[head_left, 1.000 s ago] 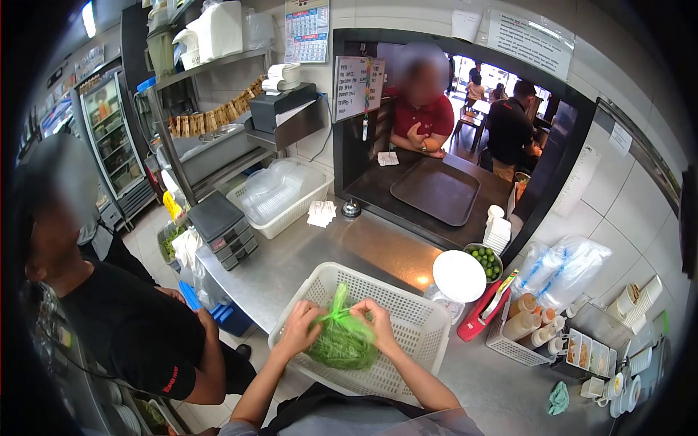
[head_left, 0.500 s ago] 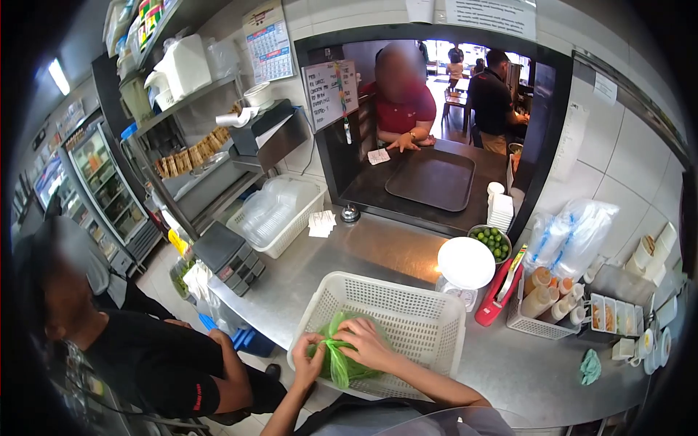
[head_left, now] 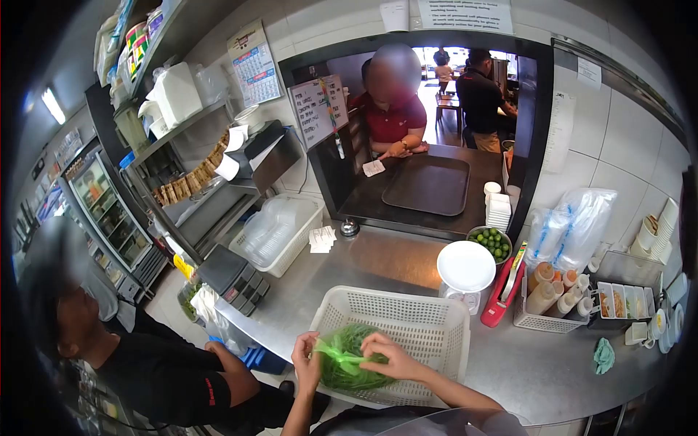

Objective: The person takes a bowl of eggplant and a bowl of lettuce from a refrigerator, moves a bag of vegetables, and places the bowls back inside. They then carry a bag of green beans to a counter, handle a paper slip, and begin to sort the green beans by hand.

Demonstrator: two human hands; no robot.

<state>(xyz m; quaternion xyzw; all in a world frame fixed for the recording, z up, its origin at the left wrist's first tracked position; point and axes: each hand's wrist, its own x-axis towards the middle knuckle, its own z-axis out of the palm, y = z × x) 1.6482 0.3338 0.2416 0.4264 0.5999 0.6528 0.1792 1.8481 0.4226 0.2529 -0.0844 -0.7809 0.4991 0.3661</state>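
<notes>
A green see-through plastic bag (head_left: 349, 376) with dark green contents sits at the near left end of a white perforated basket (head_left: 430, 317). Its gathered top is twisted or knotted in the middle, and the ends stretch out to both sides. My left hand (head_left: 307, 361) pinches the end on the left. On the other side, my right hand (head_left: 395, 359) is closed on the opposite end, thumb and fingers together. What exactly fills the bag cannot be made out.
Right of the basket are white plates (head_left: 466, 267), a bowl of green citrus (head_left: 491, 242), a red tape dispenser (head_left: 502, 296) and sauce bottles (head_left: 542, 296). A person (head_left: 149, 370) stands at left; another (head_left: 392, 120) leans at the pass window near a black tray (head_left: 427, 185).
My hands have moved apart, drawing the bag's ends out sideways where they were bunched together before. The view has shifted slightly. The person at the window has lowered their hand.
</notes>
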